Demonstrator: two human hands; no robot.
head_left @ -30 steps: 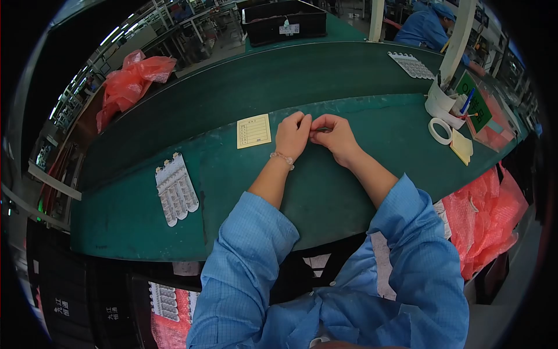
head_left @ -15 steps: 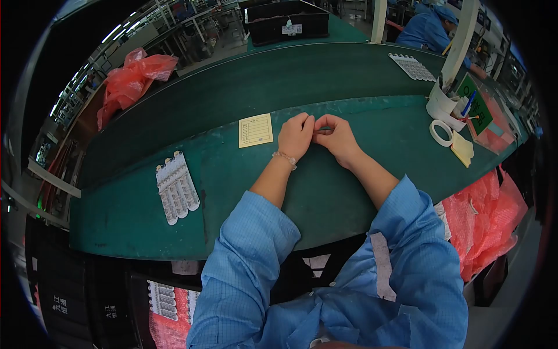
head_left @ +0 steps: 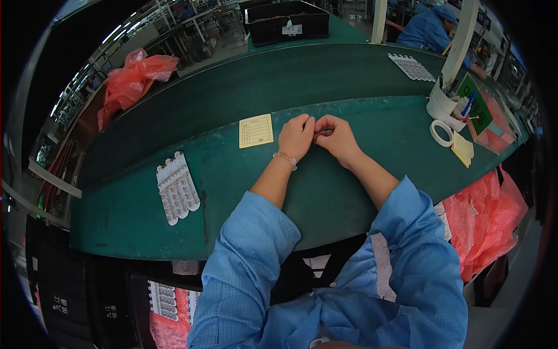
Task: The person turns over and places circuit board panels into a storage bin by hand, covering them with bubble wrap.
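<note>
My left hand (head_left: pixel 296 138) and my right hand (head_left: pixel 337 137) meet at the fingertips over the green bench mat (head_left: pixel 325 203). Both have curled, closed fingers; whatever lies between the fingertips, if anything, is too small or hidden to name. A beaded bracelet (head_left: pixel 286 159) circles my left wrist. Just left of that hand a yellow printed card (head_left: pixel 256 131) lies flat. Farther left on the mat sits a group of white strip-shaped parts (head_left: pixel 177 188), side by side.
Right side: a pen holder (head_left: pixel 443 107), tape roll (head_left: pixel 441 133), yellow notes (head_left: pixel 462 149) and green sign (head_left: pixel 474 104). Behind are white parts (head_left: pixel 411 67), a black bin (head_left: pixel 286 23) and a person in blue (head_left: pixel 427 29). Red wrap (head_left: pixel 131 81) hangs at left.
The whole view has shifted very slightly. My hands stay together at the fingertips, and the card and the white parts have not moved on the mat.
</note>
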